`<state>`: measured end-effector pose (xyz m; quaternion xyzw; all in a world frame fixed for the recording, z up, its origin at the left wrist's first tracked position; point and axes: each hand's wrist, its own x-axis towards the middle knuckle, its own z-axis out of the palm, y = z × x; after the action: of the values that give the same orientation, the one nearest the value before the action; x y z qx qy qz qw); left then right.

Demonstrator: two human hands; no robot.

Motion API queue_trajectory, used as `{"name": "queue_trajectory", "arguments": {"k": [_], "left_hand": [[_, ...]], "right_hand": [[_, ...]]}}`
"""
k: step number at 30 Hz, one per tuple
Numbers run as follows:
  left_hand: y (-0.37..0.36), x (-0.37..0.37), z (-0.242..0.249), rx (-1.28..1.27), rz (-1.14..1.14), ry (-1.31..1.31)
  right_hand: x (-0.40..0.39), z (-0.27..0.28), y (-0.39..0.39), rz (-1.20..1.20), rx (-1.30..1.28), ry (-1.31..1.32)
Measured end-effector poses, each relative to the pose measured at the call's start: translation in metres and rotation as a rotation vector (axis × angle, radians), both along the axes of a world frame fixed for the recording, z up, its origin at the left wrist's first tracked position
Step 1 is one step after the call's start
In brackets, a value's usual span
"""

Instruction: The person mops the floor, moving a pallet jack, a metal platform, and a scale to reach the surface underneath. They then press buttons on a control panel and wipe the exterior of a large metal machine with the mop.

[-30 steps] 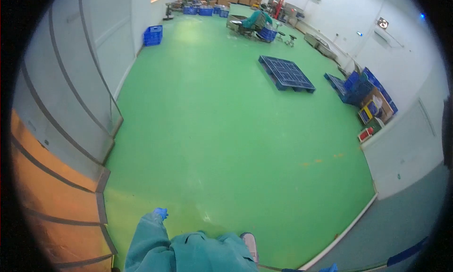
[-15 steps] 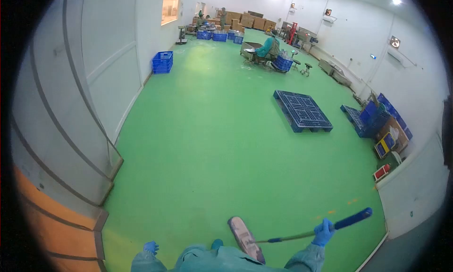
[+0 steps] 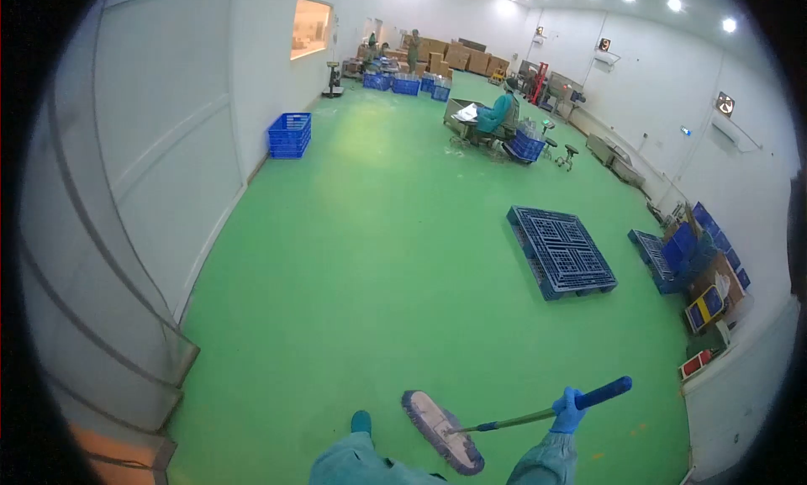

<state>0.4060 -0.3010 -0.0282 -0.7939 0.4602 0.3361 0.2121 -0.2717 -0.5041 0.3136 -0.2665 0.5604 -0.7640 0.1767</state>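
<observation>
My right hand (image 3: 568, 412), in a blue glove, is closed around the handle of a flat mop (image 3: 439, 426), just below its dark blue grip. The handle slants down to the left to a pale, purple-edged mop head lying on the green floor (image 3: 336, 317). My left hand is out of the frame. Left of the mop head, one of my green boots (image 3: 361, 422) shows below my teal gown.
A blue pallet (image 3: 561, 250) lies ahead to the right. Stacked blue crates (image 3: 290, 135) stand by the left wall. Farther off, a person in teal (image 3: 498, 115) sits by a metal tub. Another pallet, boxes and a fire extinguisher (image 3: 696, 364) line the right wall.
My left hand has dropped out of view. The room's objects sit lower in the picture and the pallet looks nearer. One boot has come forward, and the mop stays in my right hand.
</observation>
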Motion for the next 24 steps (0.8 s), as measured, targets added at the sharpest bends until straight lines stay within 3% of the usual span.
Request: {"name": "queue_trajectory", "arguments": {"k": [3, 5, 6, 7, 9, 11, 12, 14, 16, 18, 19, 20, 21, 22, 24], "left_hand": [[-0.188, -0.016, -0.027, -0.149, -0.376, -0.019], [-0.338, -0.036, 0.028, -0.269, -0.374, 0.105], [-0.409, -0.035, -0.008, -0.44, -0.57, 0.101], [-0.48, -0.04, 0.006, -0.459, -0.524, 0.167], [-0.593, -0.075, 0.025, -0.623, 0.538, 0.868], [-0.681, -0.104, 0.087, -0.689, 0.492, 0.824], [-0.711, -0.119, 0.1, -0.737, 0.454, 0.779], [-0.767, -0.118, 0.077, -0.75, 0.454, 0.806], [-0.799, -0.086, -0.012, -0.71, 0.416, 0.871], [-0.8, -0.095, 0.013, -0.43, 0.822, 0.606], [-0.789, -0.087, 0.004, -0.323, 0.951, 0.597], [-0.773, -0.09, 0.018, -0.27, 0.931, 0.581], [-0.76, -0.09, 0.016, -0.289, 1.092, 0.601], [-0.734, -0.086, 0.021, -0.282, 0.511, 0.519], [-0.728, -0.104, 0.038, -0.097, 0.252, 0.116]], "right_hand": [[-0.02, -0.001, -0.076, 0.04, 0.064, -0.049], [-0.042, -0.014, -0.126, 0.002, 0.133, 0.003], [-0.049, -0.019, -0.154, 0.002, 0.132, -0.013], [-0.056, -0.021, -0.18, -0.029, 0.187, -0.023], [-0.052, -0.013, -0.24, -0.101, 0.257, -0.034], [-0.073, -0.039, -0.305, -0.152, 0.29, 0.013], [-0.088, -0.053, -0.333, -0.206, 0.34, 0.066], [-0.104, -0.065, -0.392, -0.264, 0.409, 0.134], [-0.134, -0.072, -0.455, -0.32, 0.474, 0.215], [-0.159, -0.088, -0.51, -0.389, 0.449, 0.199], [-0.165, -0.081, -0.539, -0.381, 0.46, 0.215], [-0.166, -0.073, -0.569, -0.481, 0.464, 0.289], [-0.169, -0.067, -0.599, -0.58, 0.466, 0.361], [-0.168, -0.052, -0.628, -0.573, 0.474, 0.372], [-0.161, -0.014, -0.697, -0.391, 0.389, 0.215]]}}
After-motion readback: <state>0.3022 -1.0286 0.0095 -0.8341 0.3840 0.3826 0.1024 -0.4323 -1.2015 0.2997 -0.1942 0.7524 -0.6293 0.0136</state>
